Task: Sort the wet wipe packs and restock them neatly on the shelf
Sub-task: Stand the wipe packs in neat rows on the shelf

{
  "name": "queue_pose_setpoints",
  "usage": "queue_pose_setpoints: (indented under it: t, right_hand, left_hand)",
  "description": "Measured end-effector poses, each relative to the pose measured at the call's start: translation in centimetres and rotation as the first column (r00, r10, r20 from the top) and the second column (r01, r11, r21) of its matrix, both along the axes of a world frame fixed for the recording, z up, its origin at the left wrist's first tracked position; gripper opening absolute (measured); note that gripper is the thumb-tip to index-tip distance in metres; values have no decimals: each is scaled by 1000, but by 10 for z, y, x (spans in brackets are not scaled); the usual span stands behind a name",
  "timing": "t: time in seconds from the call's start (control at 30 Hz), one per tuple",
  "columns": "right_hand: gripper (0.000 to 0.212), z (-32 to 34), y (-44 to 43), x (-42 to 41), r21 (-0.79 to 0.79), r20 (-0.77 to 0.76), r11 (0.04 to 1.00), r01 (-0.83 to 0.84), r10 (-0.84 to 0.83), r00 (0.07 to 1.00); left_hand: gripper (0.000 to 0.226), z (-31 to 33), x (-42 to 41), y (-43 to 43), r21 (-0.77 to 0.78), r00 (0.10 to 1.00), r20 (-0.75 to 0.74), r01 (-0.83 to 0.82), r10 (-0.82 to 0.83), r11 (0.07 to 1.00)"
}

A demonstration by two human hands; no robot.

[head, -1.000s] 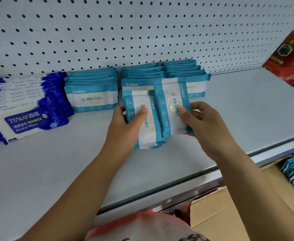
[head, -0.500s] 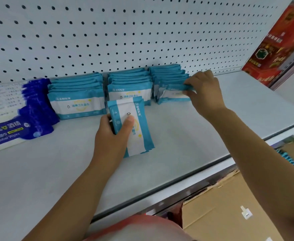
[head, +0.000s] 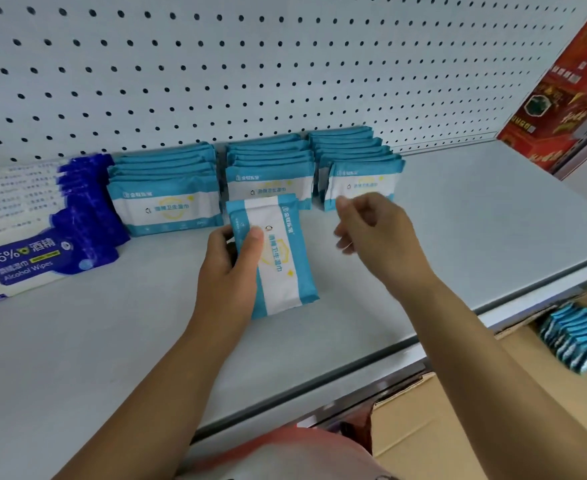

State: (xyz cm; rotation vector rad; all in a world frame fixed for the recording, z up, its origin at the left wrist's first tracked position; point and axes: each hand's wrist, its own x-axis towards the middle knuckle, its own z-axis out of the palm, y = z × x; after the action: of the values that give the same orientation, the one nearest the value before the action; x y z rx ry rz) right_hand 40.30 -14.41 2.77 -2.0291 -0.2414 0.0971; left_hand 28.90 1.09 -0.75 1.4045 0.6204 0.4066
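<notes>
My left hand [head: 231, 268] grips a small stack of teal-and-white wet wipe packs [head: 278, 261], held upright just above the grey shelf [head: 458, 237]. Behind it stand three rows of the same teal packs: the left row [head: 167, 195], the middle row [head: 269, 171] and the right row [head: 359, 168]. My right hand [head: 375, 230] hovers in front of the right row with loosely curled fingers, holding nothing. The front pack of that row leans against the others.
Dark blue alcohol wipe packs [head: 39, 230] fill the shelf's left end. A red box [head: 569, 91] stands at the far right. The white pegboard [head: 285, 64] backs the shelf. Below the shelf edge lie a cardboard box [head: 441, 427] and more teal packs [head: 576, 337].
My right hand set one teal pack at the front of the right row, let go, and has drawn back toward the stack in my left hand.
</notes>
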Motion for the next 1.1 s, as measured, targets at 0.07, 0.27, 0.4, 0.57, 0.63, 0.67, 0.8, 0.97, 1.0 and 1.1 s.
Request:
queue_pose_setpoints:
  t: [0.07,0.27,0.4,0.57,0.63,0.67,0.8,0.97,1.0,1.1]
  right_hand:
    - [39,0,8,-28,18,-142,995,-101,102,985]
    - [44,-11,18,-55,1,-163,984,-178,176,971]
    - [35,-14,9,-47,87,-173,987,-137,151,973]
    - [29,-18,-13,-12,87,-97,994,-60,68,993]
    - [26,-14,-24,11,4,65,1000,17,-17,998]
    - [24,-11,-29,21,-55,150,997,56,-47,988]
    - [14,-4,-48,58,-297,382,947,120,3,924]
    - [19,-9,-50,90,-614,519,781,116,289,805]
    - [21,-12,-47,94,-627,560,767,136,322,764]
    - [30,-18,-39,102,-589,658,777,222,301,690]
  left_hand:
    - [29,0,2,-1,-16,1000,-4,12,-12,1000]
    - [33,-1,1,-2,13,1000,7,23,-23,1000]
    - [29,-5,2,0,123,999,-3,41,-40,992]
    - [35,-11,2,4,176,998,-22,53,-50,983]
    - [34,-11,2,4,166,999,-18,43,-40,985]
    - [34,-11,2,4,164,999,-20,42,-40,986]
    - [36,-11,3,3,155,999,-11,36,-34,987]
    - [39,-10,3,3,158,1000,-10,29,-28,987]
    - [39,-10,3,3,162,1000,-9,30,-29,986]
    - [40,-9,2,3,170,999,-12,32,-30,985]
